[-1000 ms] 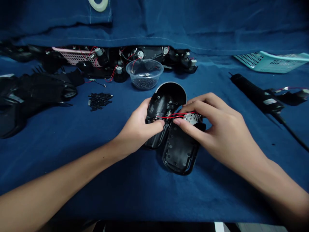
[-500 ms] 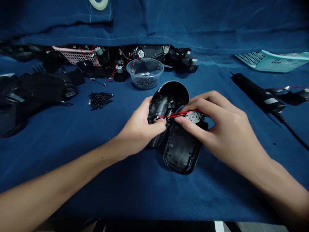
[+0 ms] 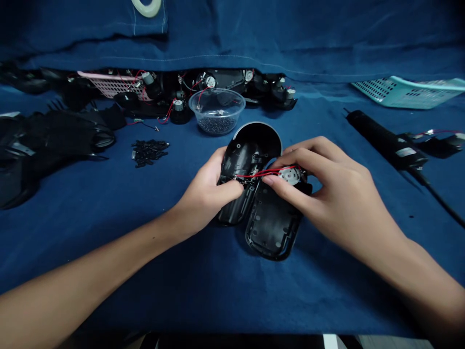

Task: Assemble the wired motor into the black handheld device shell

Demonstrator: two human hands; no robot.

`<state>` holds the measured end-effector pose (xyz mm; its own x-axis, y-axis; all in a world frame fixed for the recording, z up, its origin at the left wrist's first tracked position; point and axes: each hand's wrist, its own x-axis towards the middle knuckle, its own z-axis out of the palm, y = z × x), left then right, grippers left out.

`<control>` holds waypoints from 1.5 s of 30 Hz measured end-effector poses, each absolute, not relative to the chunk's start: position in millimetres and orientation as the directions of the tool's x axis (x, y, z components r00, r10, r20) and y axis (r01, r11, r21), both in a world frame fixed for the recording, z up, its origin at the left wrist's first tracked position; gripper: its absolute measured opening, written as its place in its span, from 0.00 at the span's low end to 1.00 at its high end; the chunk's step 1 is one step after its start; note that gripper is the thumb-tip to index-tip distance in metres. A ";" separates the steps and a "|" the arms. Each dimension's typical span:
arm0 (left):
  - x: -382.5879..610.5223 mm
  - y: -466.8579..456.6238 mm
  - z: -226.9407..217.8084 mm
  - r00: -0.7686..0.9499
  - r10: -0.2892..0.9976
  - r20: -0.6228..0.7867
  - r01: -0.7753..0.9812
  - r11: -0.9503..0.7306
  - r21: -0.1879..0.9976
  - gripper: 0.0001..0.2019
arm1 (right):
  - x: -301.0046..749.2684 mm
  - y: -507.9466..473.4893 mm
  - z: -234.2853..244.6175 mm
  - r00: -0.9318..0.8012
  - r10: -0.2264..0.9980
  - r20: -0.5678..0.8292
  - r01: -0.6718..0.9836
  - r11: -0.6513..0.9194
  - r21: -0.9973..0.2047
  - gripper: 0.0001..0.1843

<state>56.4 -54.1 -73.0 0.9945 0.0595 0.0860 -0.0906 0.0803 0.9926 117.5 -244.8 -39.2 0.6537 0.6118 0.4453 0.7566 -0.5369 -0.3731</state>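
My left hand (image 3: 208, 191) grips a black plastic housing shell (image 3: 238, 160) by its left side, the thumb bent over its inner face. Beside it, my right hand (image 3: 327, 179) closes around the upper end of a second black shell half (image 3: 272, 223), which carries a small motor (image 3: 289, 175) with a pale end plate. Red wires (image 3: 267, 172) stretch from the motor to a small part inside the left shell. My right thumb and index finger sit at these wires; whether they pinch them I cannot tell. Both shells face up with their hollow sides showing.
Ahead stands a clear plastic bowl (image 3: 217, 114) of small dark screws. Left of it lies a pile of small black parts (image 3: 148, 152). Black housings (image 3: 58, 140) lie at left, a pink basket (image 3: 112, 86) behind. A corded black tool (image 3: 385, 138) and a teal basket (image 3: 410, 92) are at right.
The left shell has shifted slightly left and tilted, and my left thumb has slid a little left across it, uncovering more of the inside. My right hand has barely moved.
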 end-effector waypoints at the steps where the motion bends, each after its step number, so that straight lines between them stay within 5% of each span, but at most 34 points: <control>1: 56.2 -54.0 -72.9 0.995 0.055 0.084 -0.088 0.093 0.992 0.17 | 117.5 -245.1 -39.1 0.652 0.613 0.447 0.758 -0.534 -0.373 0.08; 45: 58.3 -60.0 -62.1 0.993 0.102 0.063 -0.067 0.034 0.997 0.24 | 113.7 -245.0 -37.1 0.691 0.589 0.418 0.723 -0.563 -0.401 0.10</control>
<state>58.3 -60.0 -62.1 0.9928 0.1018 0.0631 -0.0668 0.0338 0.9972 113.7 -245.0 -37.1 0.6911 0.5893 0.4185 0.7228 -0.5628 -0.4010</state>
